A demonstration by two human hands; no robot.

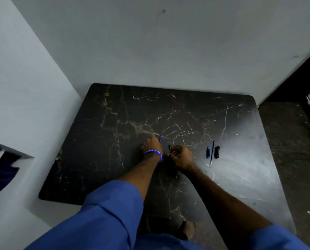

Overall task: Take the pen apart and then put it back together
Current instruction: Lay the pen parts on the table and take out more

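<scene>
On the dark marbled table (114, 159), both hands worked mid-surface. Left hand (151, 146), blue wristband (155, 153) on, lay knuckles up, fingers curled around a thin blue refill (160, 138). Right hand (182, 156) pinched a black pen barrel (169, 149); the fingertips were hidden. Well to the right lay a blue piece (208, 152), a second refill (212, 153) and a black cap (217, 152).

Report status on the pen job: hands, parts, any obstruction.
Left hand holds a thin blue refill. Right hand grips a dark pen piece. Refill, blue piece and black piece lie on the table. No obstruction.
</scene>
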